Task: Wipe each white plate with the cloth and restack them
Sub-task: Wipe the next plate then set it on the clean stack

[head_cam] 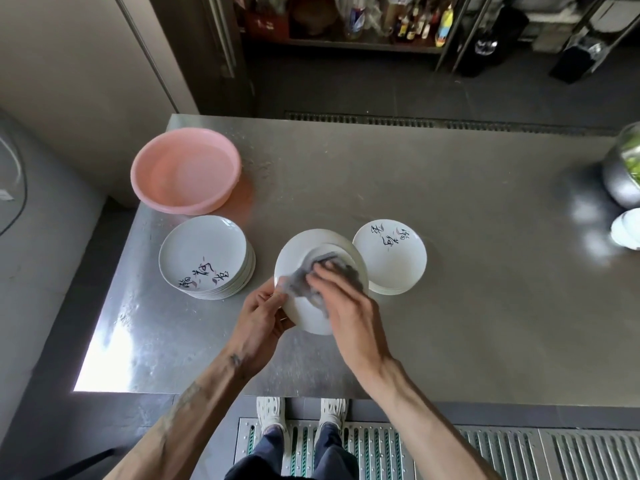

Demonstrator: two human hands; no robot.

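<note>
My left hand [264, 315] grips the near-left rim of a white plate [304, 317] held tilted above the steel table, its underside facing me. My right hand [341, 299] presses a grey cloth [304, 284] against that underside, fingers spread over the cloth. A tall stack of white plates with black lettering [204, 256] stands to the left. A lower stack of the same plates [391, 261] sits to the right, partly hidden behind the held plate.
A pink plastic basin [185, 171] stands at the table's back left. A metal bowl with greens [623, 174] and a white dish [627, 228] sit at the right edge. The steel table [467, 289] ends just before my feet, above a floor grate.
</note>
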